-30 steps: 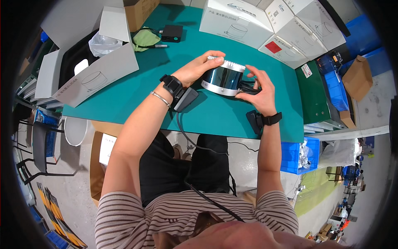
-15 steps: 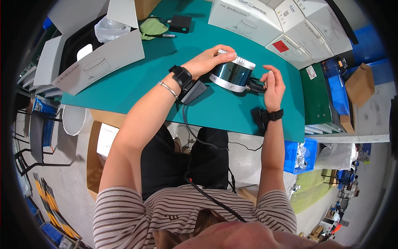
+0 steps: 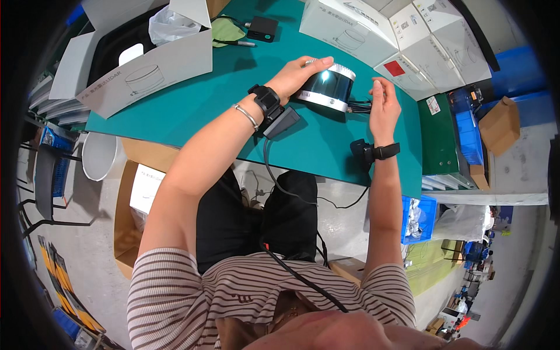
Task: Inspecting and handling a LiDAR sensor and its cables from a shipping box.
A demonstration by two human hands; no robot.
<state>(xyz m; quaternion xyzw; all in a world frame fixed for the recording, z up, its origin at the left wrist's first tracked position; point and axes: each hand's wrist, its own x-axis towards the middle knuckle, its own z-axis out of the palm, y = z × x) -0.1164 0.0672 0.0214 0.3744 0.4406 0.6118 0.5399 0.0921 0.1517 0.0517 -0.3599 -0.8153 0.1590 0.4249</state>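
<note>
My left hand [image 3: 296,79] grips a lidar sensor [image 3: 328,86] from its left and top, with the thumb lying along the ribbed silver rim. The sensor is a squat cylinder with a dark glossy band between silver ends, slightly tilted, over the green table. A bundle of black cables [image 3: 359,106] comes out low on its right side. Beside those cables is my right hand [image 3: 385,111], fingers pointing up and loosely bent, apart from the sensor body. Where the cables run up to this hand, their far end is hidden. Both wrists wear black straps with small devices.
An opened white carton [image 3: 154,81] with black lining and a plastic bag stands at the left. Behind it lie a green cloth [image 3: 226,30], a pen-like tool [image 3: 236,43] and a black box [image 3: 262,28]. White cartons [image 3: 350,32] line the back right. A cable [image 3: 271,175] hangs over the table's front edge.
The sensor and my left hand have shifted slightly farther from me. My right hand has moved up a little beside the cables, its fingertips closer together. The view has shifted slightly too.
</note>
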